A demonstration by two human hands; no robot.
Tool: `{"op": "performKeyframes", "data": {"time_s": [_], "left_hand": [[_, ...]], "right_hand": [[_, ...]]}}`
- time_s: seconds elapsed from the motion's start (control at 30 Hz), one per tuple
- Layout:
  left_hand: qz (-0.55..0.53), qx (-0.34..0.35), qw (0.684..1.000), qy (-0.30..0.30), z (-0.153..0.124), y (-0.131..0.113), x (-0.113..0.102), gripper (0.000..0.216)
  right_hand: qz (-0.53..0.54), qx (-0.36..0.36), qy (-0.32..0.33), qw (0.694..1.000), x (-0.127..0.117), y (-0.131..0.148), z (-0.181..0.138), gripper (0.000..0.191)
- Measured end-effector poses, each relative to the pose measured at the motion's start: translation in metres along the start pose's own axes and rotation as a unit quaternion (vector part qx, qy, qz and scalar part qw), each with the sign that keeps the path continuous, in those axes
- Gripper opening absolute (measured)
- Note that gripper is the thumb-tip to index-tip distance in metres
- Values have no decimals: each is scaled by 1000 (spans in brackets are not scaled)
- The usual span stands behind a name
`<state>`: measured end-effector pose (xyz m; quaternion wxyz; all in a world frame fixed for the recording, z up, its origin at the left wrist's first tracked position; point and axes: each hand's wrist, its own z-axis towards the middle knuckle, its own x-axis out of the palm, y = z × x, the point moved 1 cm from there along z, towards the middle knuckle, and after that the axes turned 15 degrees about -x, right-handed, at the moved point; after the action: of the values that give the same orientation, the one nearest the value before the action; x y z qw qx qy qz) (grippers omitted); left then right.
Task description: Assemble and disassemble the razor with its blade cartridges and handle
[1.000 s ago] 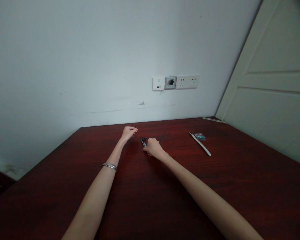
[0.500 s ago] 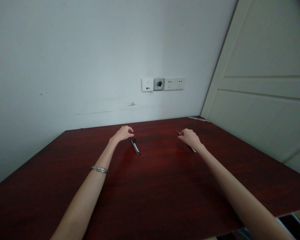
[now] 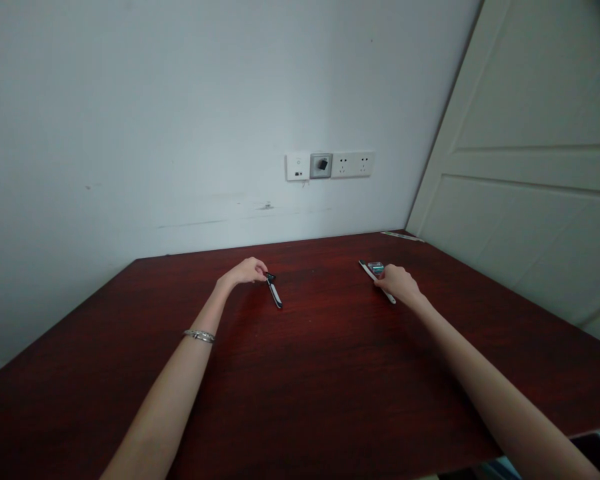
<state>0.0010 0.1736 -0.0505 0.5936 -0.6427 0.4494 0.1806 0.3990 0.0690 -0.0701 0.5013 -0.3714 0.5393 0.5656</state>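
Observation:
My left hand [image 3: 249,271] is at the left of centre on the table, its fingers closed in a pinch at the black head of a razor [image 3: 275,294]. The razor's pale handle with dark edges points down toward me. On the right, my right hand [image 3: 400,283] has its thumb and fingers closed on the middle of a slim white toothbrush [image 3: 367,269] with a dark far end. The toothbrush lies slanted, its near end showing below the fingers. Just beyond that hand is a small clear and teal packet [image 3: 377,267], partly hidden by the fingers.
The dark red wooden table [image 3: 300,373] meets a white wall with sockets [image 3: 353,164] and a switch panel [image 3: 321,165]. A flat pale strip [image 3: 403,236] lies at the far right corner. A white panelled door [image 3: 530,167] stands along the right side.
My right hand has shifted right and nearer along the toothbrush, uncovering its far part and the clear packet. My left fingers have come down onto the razor's head.

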Motion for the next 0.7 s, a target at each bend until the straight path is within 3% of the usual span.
{"op": "performKeyframes", "data": {"time_s": [0.2, 0.33, 0.7], "left_hand": [[-38, 13, 999, -30, 6, 6, 5, 17], [-55, 13, 997, -43, 8, 8, 9, 14], [-69, 14, 996, -55, 10, 9, 11, 11]], "right_hand": [[20, -1, -7, 1000, 3, -3, 3, 20], [47, -22, -14, 999, 2, 14, 2, 18], [136, -171, 40, 975, 37, 156, -9, 10]]}}
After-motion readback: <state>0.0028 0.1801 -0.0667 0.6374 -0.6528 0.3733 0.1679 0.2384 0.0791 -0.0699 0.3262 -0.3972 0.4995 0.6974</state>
